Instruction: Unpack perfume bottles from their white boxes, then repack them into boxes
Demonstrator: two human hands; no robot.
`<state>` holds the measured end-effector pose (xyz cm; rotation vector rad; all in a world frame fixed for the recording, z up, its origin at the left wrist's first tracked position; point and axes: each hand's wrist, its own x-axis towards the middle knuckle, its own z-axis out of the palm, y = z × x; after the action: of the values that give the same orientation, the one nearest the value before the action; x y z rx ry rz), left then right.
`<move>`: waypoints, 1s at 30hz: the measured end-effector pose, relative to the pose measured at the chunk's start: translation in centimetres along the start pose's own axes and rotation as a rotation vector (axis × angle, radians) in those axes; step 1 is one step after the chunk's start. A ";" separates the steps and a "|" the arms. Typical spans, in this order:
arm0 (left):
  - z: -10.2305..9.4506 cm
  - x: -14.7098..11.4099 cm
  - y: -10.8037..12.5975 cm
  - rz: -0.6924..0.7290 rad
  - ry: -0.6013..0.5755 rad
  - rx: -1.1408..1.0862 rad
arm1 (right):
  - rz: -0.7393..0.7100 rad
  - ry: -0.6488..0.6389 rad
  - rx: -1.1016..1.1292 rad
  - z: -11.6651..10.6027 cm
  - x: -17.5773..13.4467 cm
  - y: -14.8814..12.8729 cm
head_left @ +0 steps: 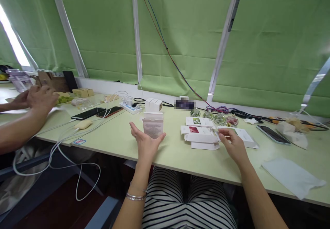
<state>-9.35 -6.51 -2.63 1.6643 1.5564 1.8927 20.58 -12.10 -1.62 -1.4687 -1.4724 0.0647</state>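
Note:
My left hand [148, 141] is open, its thumb and fingers spread in front of a small white carton [153, 127] with grey print. The carton stands upright with its top flaps raised. At the right, my right hand [233, 145] has its thumb and forefinger drawn together by the end of an unfolded white carton with a red picture [199, 131]. What these fingers hold, if anything, is too small to make out. Behind that carton lies another with a green picture [203, 122]. A further white carton [246, 137] lies partly behind my right hand.
Several round clear glass bottles [219, 119] stand behind the cartons. Small white boxes [153, 104] stand by the power strip [131, 108]. Phones [273, 134], cables and a white sheet [292, 175] lie on the table [177, 160]. Another person's hands [41, 96] are at far left.

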 end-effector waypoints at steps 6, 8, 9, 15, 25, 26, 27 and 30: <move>-0.8 -2.3 -0.3 0.285 0.227 -0.052 | -0.066 0.006 -0.130 0.4 5.8 -0.4; -0.9 -2.5 -0.5 0.311 0.260 -0.056 | -0.054 -0.017 -0.194 1.7 8.8 -0.3; -0.9 -2.5 -0.6 0.303 0.259 -0.066 | -0.044 -0.038 -0.229 2.5 10.3 -0.1; -1.0 -2.9 -0.8 0.280 0.196 -0.134 | 0.048 -0.201 -0.378 8.9 17.7 1.4; -1.3 -3.6 -0.9 0.194 0.084 -0.169 | 0.158 -0.358 -0.512 13.8 20.3 3.3; -1.4 -3.6 -0.9 0.180 0.081 -0.175 | 0.149 -0.353 -0.526 13.9 20.1 3.1; -1.4 -3.7 -0.8 0.172 0.079 -0.181 | 0.136 -0.343 -0.538 13.9 20.0 2.8; -1.3 -3.7 -0.8 0.169 0.063 -0.185 | 0.077 -0.282 -0.558 12.9 19.8 0.9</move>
<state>-9.47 -9.52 -5.26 1.7169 1.2507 2.1192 17.79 10.93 3.11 -2.0300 -1.7476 -0.1056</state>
